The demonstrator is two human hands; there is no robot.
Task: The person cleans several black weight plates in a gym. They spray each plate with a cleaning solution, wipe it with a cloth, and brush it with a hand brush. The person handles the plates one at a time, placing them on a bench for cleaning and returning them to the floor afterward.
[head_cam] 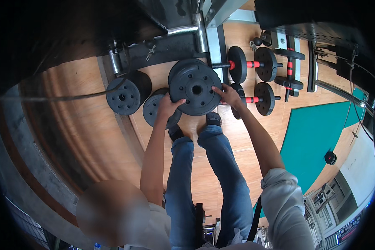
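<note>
Both my hands grip a round black weight plate with a central hole and a ring of smaller holes. My left hand has its thumb across the plate's lower left rim. On the right rim rests my right hand, its thumb and fingertips on the face. Another large plate shows partly behind the held one; whether the two touch cannot be told. A stack of smaller plates stands below my left hand, partly hidden by it. Left of that is a longer stack of plates.
Several dumbbells with red-banded bars lie to the right. Chrome and white machine frames stand ahead. A teal mat with a small black weight covers the wood-look floor at right. A blurred cable crosses at left.
</note>
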